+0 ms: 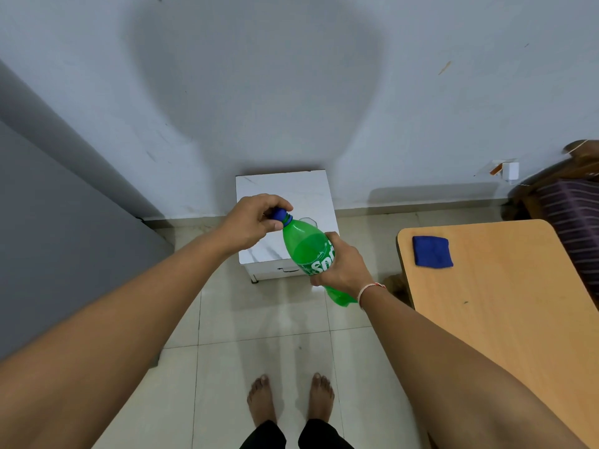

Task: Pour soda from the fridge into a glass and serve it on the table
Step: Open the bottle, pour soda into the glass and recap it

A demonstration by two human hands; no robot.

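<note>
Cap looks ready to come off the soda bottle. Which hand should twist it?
The left hand: its fingers already wrap the blue cap. The right hand grips the tilted green bottle around its label, so it seems best kept steadying it.

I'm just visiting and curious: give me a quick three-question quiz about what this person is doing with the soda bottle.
1. True or false: the cap is already off the bottle.
2. Which hand grips the bottle's body? A) left hand B) right hand C) neither
3. Fill in: the blue cloth lies on the ______.

Key:
1. False. The cap sits on the neck, with the left hand's fingers around it.
2. B. The right hand wraps the label area and holds the bottle tilted.
3. Wooden table. The glass stands on the white stand behind the bottle.
</note>
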